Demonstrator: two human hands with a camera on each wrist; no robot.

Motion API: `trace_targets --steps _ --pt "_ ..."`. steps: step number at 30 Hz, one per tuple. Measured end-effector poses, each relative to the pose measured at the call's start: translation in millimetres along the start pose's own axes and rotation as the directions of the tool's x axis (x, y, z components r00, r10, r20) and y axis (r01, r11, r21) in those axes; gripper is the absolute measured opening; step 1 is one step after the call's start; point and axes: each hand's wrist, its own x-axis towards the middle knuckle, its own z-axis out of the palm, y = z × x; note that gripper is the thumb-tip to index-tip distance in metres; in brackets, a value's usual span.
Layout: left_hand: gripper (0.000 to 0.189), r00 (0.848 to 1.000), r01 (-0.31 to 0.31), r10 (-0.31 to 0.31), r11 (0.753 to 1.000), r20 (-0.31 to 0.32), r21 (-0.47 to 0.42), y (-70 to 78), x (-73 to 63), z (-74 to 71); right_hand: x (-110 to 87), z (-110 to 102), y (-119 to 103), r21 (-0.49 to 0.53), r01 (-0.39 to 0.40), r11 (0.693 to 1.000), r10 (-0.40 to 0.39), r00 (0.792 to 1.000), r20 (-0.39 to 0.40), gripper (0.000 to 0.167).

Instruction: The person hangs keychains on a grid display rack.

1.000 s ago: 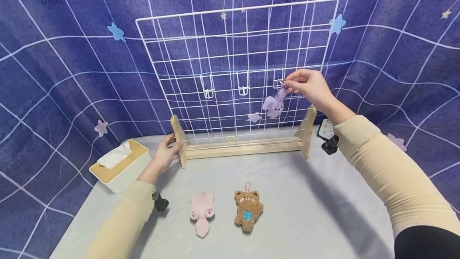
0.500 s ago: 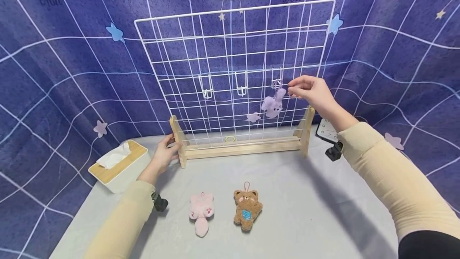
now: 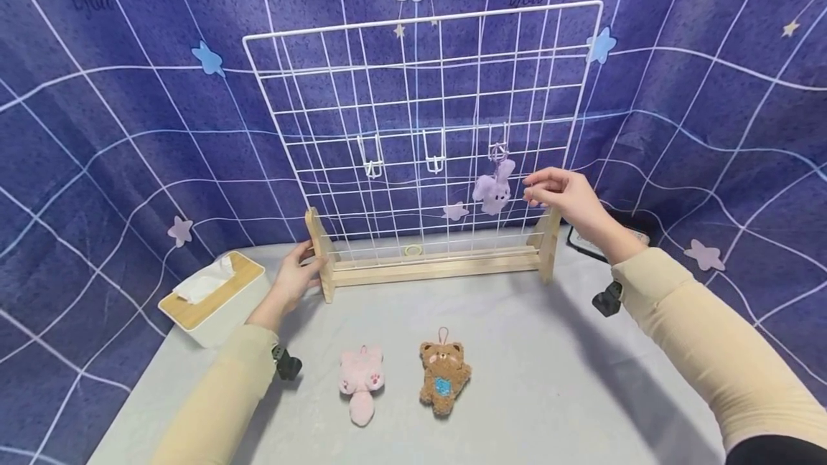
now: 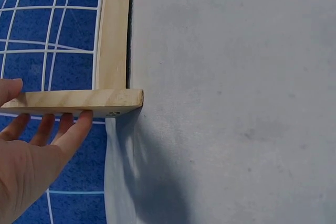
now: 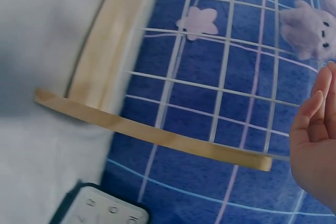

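A purple plush bunny point(image 3: 494, 192) hangs by its ring from the right-hand white hook point(image 3: 497, 149) on the wire grid point(image 3: 423, 99). Just right of the plush, my right hand point(image 3: 561, 196) hovers in the air, fingers loosely bent and nothing between them. My left hand point(image 3: 297, 275) grips the left wooden end of the stand point(image 3: 321, 253); in the left wrist view the thumb is on one side of the board point(image 4: 73, 99) and the fingers on the other. On the table lie a pink plush point(image 3: 362, 382) and a brown plush bear point(image 3: 444, 377) with a loop on top.
Two more white hooks, a left hook point(image 3: 372, 167) and a middle hook point(image 3: 435, 162), carry nothing. A tissue box point(image 3: 216, 300) stands at the left. Behind the right forearm lies a clock-like device point(image 3: 588, 244). A yellow ring point(image 3: 413, 250) shows behind the grid.
My right hand has let go of the purple bunny's ring and moved right and downward. The bunny now hangs from the hook by itself. My left hand has stayed on the stand.
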Motion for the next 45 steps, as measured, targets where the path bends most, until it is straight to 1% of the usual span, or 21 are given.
trace_targets --steps 6,11,14,17,19,22,26,31,34,38,42,45 --pt "0.063 1.0 0.0 0.0 1.0 -0.007 -0.002 -1.1 -0.3 1.2 -11.1 3 16 0.027 -0.011 1.0 0.01 0.999 0.046 0.011" --pt "0.063 1.0 0.014 -0.014 1.0 -0.007 -0.007 2.6 -1.1 2.8 -18.4 8 30 0.025 -0.06 0.998 0.057 0.995 0.085 0.011" --pt "0.063 1.0 0.029 -0.029 0.999 -0.004 -0.019 9.6 -4.5 3.4 -22.8 13 37 0.01 -0.091 0.996 0.089 0.988 0.129 0.016" --pt "0.064 0.999 0.039 -0.039 0.999 0.007 -0.028 19.8 -10.6 5.3 -26.7 18 44 -0.002 -0.113 0.994 0.112 0.979 0.169 0.022" --pt "0.064 0.999 0.041 -0.04 0.999 0.014 -0.027 26.2 -15.0 7.1 -28.6 21 49 -0.005 -0.123 0.992 0.122 0.974 0.19 0.024" --pt "0.063 0.999 0.041 -0.04 0.999 0.017 -0.022 31.6 -19.4 8.8 -30.2 26 55 -0.015 -0.125 0.992 0.126 0.971 0.205 0.024" --pt "0.063 0.999 0.041 -0.04 0.999 0.013 -0.026 33.9 -21.4 9.0 -31.9 35 63 -0.028 -0.122 0.992 0.125 0.965 0.229 0.028" --pt "0.063 0.999 0.046 -0.045 0.998 0.013 -0.036 33.0 -20.5 8.2 -34.7 46 69 -0.036 -0.122 0.992 0.127 0.952 0.279 0.032" --pt "0.063 0.999 0.049 -0.049 0.998 0.012 -0.041 31.5 -21.0 6.8 -36.0 53 72 -0.075 -0.116 0.99 0.134 0.944 0.303 0.033" --pt "0.063 0.999 0.05 -0.05 0.998 0.012 -0.039 31.8 -22.5 5.7 -36.6 62 74 -0.112 -0.128 0.985 0.16 0.922 0.351 0.03" --pt "0.063 0.999 0.046 -0.045 0.998 0.015 -0.036 33.4 -22.6 6.2 -37.6 71 76 -0.136 -0.133 0.982 0.179 0.886 0.428 0.031" --pt "0.064 0.999 0.047 -0.046 0.998 0.016 -0.039 34.5 -21.6 7.6 -39.1 79 78 -0.156 -0.119 0.981 0.179 0.864 0.47 0.031"
